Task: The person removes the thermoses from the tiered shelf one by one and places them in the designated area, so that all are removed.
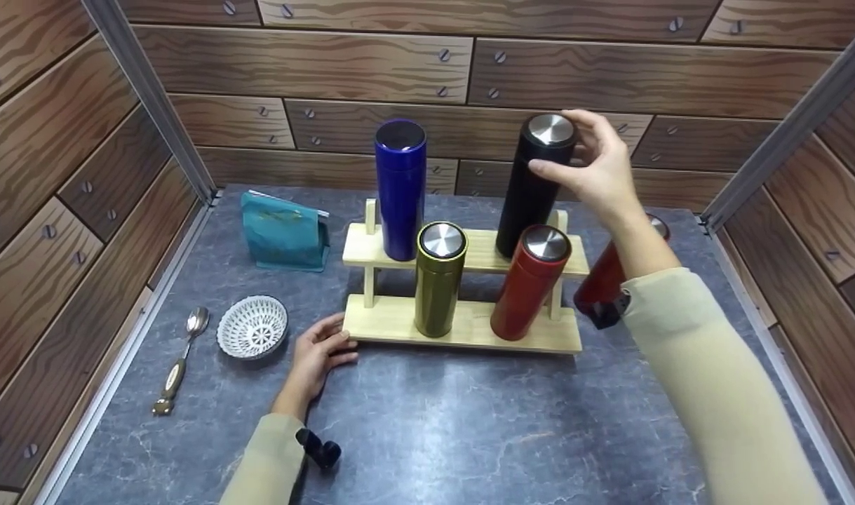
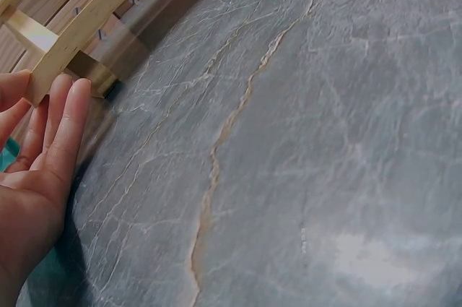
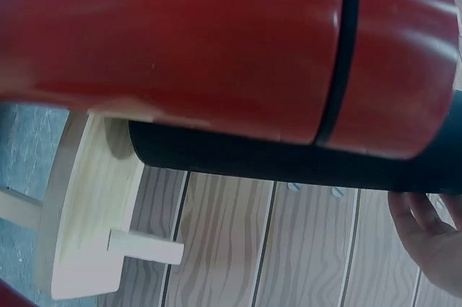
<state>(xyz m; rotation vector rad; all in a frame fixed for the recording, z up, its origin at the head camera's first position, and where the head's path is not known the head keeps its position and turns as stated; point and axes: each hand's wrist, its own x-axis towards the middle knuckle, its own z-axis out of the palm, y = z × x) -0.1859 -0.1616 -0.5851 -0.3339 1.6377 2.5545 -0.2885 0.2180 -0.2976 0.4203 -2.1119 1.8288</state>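
A two-tier wooden rack [image 1: 473,324] stands mid-table. Its upper shelf carries a blue flask [image 1: 400,196] and a black flask [image 1: 527,207]. An olive flask [image 1: 438,287] and a red flask [image 1: 529,287] stand on the lower shelf. My right hand [image 1: 573,149] curls round the black flask's steel-capped top. The right wrist view shows the red flask [image 3: 216,47] close up, the black flask [image 3: 289,166] behind it and my right hand [image 3: 426,231] at its end. My left hand [image 1: 320,349] rests flat on the table, straight fingers [image 2: 61,130] against the rack's [image 2: 86,22] lower left corner.
A second red flask [image 1: 601,280] stands on the table right of the rack, partly behind my right arm. A teal pouch [image 1: 285,231], a white lattice bowl [image 1: 252,326] and a spoon [image 1: 180,361] lie at the left. Wood-patterned walls enclose the grey marble tabletop [image 1: 469,421].
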